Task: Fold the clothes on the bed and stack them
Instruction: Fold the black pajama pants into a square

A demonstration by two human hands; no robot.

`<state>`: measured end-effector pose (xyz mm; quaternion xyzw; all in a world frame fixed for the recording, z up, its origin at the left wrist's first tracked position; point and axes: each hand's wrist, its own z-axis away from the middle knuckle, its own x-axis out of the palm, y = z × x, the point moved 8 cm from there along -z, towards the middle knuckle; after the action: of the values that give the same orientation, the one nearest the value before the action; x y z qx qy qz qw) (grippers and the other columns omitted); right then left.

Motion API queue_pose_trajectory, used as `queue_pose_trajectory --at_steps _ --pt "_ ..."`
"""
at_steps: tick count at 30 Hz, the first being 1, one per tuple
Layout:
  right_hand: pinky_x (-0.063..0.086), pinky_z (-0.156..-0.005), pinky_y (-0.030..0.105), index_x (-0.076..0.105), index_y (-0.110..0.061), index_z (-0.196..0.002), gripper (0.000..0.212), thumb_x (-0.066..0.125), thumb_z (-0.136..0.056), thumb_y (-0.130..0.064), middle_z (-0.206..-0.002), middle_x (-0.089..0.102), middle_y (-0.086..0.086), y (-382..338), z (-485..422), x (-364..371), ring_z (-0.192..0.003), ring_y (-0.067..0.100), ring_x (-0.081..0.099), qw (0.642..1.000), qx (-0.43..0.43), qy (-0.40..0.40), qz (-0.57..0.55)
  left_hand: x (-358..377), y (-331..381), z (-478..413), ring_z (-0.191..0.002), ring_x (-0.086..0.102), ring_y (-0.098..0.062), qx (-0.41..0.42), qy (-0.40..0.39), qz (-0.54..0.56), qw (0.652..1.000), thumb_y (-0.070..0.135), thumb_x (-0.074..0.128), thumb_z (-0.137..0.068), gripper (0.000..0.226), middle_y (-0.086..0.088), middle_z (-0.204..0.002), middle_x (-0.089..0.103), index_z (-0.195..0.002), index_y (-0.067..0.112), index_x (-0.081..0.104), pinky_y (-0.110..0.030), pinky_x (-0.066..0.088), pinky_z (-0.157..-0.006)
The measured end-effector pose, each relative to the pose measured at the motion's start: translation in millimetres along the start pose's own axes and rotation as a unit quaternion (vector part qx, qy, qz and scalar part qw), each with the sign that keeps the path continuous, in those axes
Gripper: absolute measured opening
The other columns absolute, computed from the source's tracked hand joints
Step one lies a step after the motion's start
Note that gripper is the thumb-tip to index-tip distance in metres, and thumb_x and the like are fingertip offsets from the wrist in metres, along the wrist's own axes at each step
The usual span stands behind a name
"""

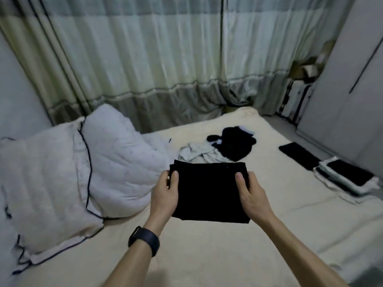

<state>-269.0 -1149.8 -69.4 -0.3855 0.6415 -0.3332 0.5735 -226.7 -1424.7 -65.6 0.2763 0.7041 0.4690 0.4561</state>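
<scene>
A folded black garment point(207, 193) is held above the cream bed point(207, 255). My left hand point(165, 193) grips its left edge, thumb on top. My right hand point(250, 193) grips its right edge the same way. Beyond it lie a crumpled white garment point(196, 153) and a crumpled black garment with white trim point(234, 143). At the right edge of the bed sits a stack of folded black and white clothes point(348, 179).
A bunched white duvet with dark piping point(72, 172) fills the left of the bed. A flat black item point(298, 154) lies by the stack. Curtains point(165, 59) hang behind; a grey wardrobe point(352, 90) stands at right.
</scene>
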Motion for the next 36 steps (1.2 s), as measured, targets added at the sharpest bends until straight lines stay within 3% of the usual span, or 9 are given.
queue_pose_trajectory --at_steps 3,8,13,19,22,24,27,32,36 --pt "0.04 -0.053 0.032 0.04 -0.04 -0.091 0.027 0.031 -0.097 -0.064 -0.07 0.061 -0.008 -50.4 -7.5 -70.1 -0.06 0.007 0.059 0.993 -0.068 0.092 0.013 -1.5 92.7 -13.2 -0.072 0.062 -0.005 0.115 0.023 -0.042 0.992 0.053 0.041 -0.101 0.024 0.011 -0.076 0.065 -0.094 0.031 0.05 -0.037 0.048 -0.062" --pt "0.034 -0.046 0.016 0.039 -0.048 -0.094 0.011 0.036 -0.1 -0.057 -0.068 0.057 -0.014 -113.3 -7.0 -181.4 -0.057 -0.004 0.057 0.966 -0.129 0.218 0.041 2.0 213.7 -23.0 -0.076 0.065 -0.03 0.264 0.065 -0.029 0.962 0.047 0.04 -0.103 0.017 0.002 -0.083 0.07 -0.106 0.034 0.051 -0.046 0.05 -0.06" --pt "0.034 -0.042 0.017 0.048 -0.035 -0.101 0.026 0.035 -0.098 -0.057 -0.069 0.059 -0.015 -150.2 13.3 -257.7 -0.054 -0.001 0.056 0.937 -0.145 0.312 0.055 14.9 286.3 -37.2 -0.069 0.06 -0.02 0.318 0.046 0.043 0.946 0.04 0.048 -0.104 0.013 0.011 -0.071 0.061 -0.101 0.03 0.054 -0.034 0.039 -0.056" --pt "0.032 -0.046 0.018 0.047 -0.044 -0.099 0.02 0.034 -0.098 -0.06 -0.065 0.057 -0.019 -152.3 43.8 -313.0 -0.053 -0.006 0.054 0.905 -0.113 0.403 0.081 81.1 343.1 -43.8 -0.065 0.06 0.001 0.304 -0.128 0.111 0.938 0.05 0.052 -0.1 0.02 0.016 -0.074 0.067 -0.089 0.035 0.056 -0.024 0.043 -0.062" --pt "0.041 -0.059 0.031 0.049 -0.042 -0.091 0.024 0.039 -0.101 -0.061 -0.076 0.063 -0.018 -133.5 55.1 -338.7 -0.068 0.005 0.06 0.907 -0.059 0.412 0.068 131.2 353.4 -40.5 -0.077 0.066 -0.008 0.232 -0.247 0.141 0.93 0.046 0.054 -0.101 0.023 0.011 -0.08 0.071 -0.092 0.028 0.064 -0.033 0.05 -0.071" --pt "0.047 -0.075 0.037 0.057 -0.033 -0.091 0.029 0.043 -0.103 -0.055 -0.087 0.067 -0.016 -108.7 64.9 -356.0 -0.087 0.017 0.063 0.917 -0.002 0.397 0.031 168.9 356.7 -26.3 -0.075 0.069 -0.012 0.194 -0.323 0.123 0.918 0.043 0.053 -0.103 0.026 0.002 -0.085 0.071 -0.095 0.021 0.065 -0.029 0.052 -0.061" --pt "0.054 -0.092 0.043 0.061 -0.027 -0.103 0.032 0.043 -0.104 -0.052 -0.102 0.069 -0.005 -65.0 90.8 -375.9 -0.099 0.017 0.066 0.929 0.084 0.36 -0.032 222.3 352.6 8.2 -0.057 0.064 -0.006 0.106 -0.435 0.096 0.889 0.048 0.052 -0.102 0.031 0.001 -0.084 0.069 -0.101 0.021 0.067 -0.02 0.046 -0.043" --pt "0.048 -0.068 0.025 0.062 -0.027 -0.106 0.033 0.04 -0.106 -0.052 -0.105 0.067 -0.006 -0.1 153.8 -428.7 -0.096 0.008 0.064 0.901 0.148 0.404 -0.057 311.1 353.0 96.4 -0.067 0.072 -0.011 0.054 -0.585 0.077 0.806 0.04 0.062 -0.099 0.023 0.006 -0.08 0.075 -0.11 0.02 0.07 -0.025 0.054 -0.053" --pt "0.053 -0.07 0.025 0.063 -0.033 -0.115 0.031 0.054 -0.098 -0.058 -0.114 0.068 -0.01 53.4 191.7 -468.9 -0.1 0.008 0.067 0.886 0.166 0.42 -0.105 374.3 377.3 149.5 -0.087 0.071 -0.019 0.089 -0.577 0.104 0.806 0.029 0.061 -0.101 0.018 -0.002 -0.106 0.073 -0.116 0.019 0.066 -0.031 0.057 -0.066"
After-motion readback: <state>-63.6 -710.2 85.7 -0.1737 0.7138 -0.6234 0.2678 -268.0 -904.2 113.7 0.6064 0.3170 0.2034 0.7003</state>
